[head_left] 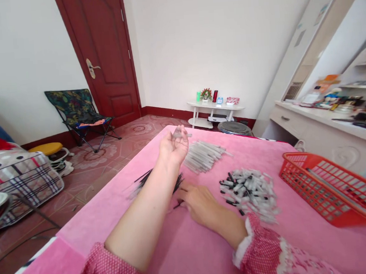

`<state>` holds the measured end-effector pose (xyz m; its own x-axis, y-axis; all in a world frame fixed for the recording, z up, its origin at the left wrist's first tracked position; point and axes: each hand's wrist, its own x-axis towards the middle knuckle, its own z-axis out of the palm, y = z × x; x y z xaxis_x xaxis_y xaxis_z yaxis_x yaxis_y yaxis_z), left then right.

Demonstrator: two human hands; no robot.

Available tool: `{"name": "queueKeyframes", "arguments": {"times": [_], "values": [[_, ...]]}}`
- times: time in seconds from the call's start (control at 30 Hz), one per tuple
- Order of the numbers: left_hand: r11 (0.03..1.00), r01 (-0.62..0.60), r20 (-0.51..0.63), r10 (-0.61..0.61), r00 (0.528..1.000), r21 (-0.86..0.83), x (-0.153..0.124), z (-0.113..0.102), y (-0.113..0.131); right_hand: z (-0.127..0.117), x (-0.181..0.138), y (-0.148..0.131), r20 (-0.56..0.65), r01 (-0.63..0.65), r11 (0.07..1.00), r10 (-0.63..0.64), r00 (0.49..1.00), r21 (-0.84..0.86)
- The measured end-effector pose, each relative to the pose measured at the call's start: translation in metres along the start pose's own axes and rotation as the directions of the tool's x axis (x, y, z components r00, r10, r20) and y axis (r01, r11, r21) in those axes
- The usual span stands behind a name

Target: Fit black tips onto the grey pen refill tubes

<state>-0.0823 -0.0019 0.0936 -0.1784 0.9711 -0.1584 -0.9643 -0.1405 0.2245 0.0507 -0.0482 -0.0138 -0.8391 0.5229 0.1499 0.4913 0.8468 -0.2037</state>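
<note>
My left hand (pixel 174 145) is palm up past the middle of the table, its fingers curled round a clear pen barrel (pixel 186 135). Beside it lies a heap of clear pen barrels (pixel 205 155), roughly parallel. Thin black pen refills (pixel 143 180) are spread under my left forearm, which hides part of them. Low over the cloth, my right hand (pixel 198 201) has its thumb and fingers closed, with a thin black stick (pixel 177 205) showing at the fingertips; blur hides its kind. To its right is a pile of small clear and black pen caps (pixel 250 193).
A pink cloth (pixel 186 255) covers the table. An orange-red plastic basket (pixel 330 203) stands at the right edge. Beyond are a white dresser (pixel 315 126), a low white stand (pixel 215 106), a round stool (pixel 234 128), a folding chair (pixel 79 109) and a red door (pixel 100 55).
</note>
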Motion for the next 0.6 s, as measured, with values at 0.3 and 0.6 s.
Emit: {"name": "queueKeyframes", "arguments": {"times": [0.3,0.6], "values": [[0.985,0.101,-0.033,-0.097,0.995,0.142,0.019,-0.038,-0.07,-0.048,-0.016,0.101,-0.482,-0.435,0.809,0.586,0.651,0.396],[0.991,-0.02,-0.128,0.037,0.991,0.133,0.022,-0.077,-0.107,-0.056,-0.023,0.119,-0.278,0.405,0.143,0.913,0.298,0.903]]}}
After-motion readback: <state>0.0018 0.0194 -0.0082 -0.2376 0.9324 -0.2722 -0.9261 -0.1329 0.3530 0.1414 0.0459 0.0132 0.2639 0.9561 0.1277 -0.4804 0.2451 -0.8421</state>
